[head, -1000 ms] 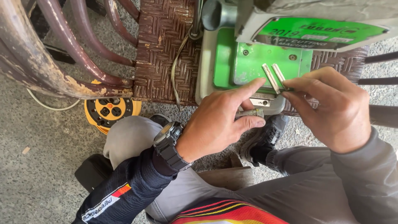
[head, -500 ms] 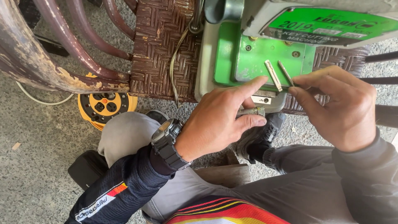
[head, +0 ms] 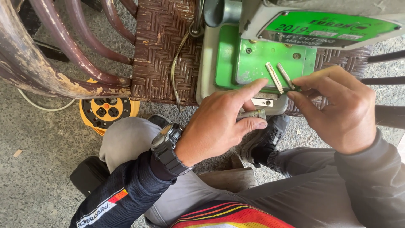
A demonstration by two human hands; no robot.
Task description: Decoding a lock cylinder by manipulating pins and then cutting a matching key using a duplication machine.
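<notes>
Clearly two slim silvery key blades (head: 279, 77), right hand (head: 337, 110) pinching them, left hand (head: 221, 122) gripping metal handle (head: 252, 114)

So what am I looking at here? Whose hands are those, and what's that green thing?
The picture comes from a camera worn on a person's head, looking down, so you see that person's own two hands and knees. The person sits by a woven brown seat with a green and grey machine standing on it. The right hand pinches two slim metal blades side by side and holds them over the machine's green plate. The left hand, with a black wristwatch on its wrist, points a finger toward the blades while its thumb presses a small metal knob on the machine's front edge. Down on the grey ground lies a round yellow cable reel with sockets in it.
</notes>
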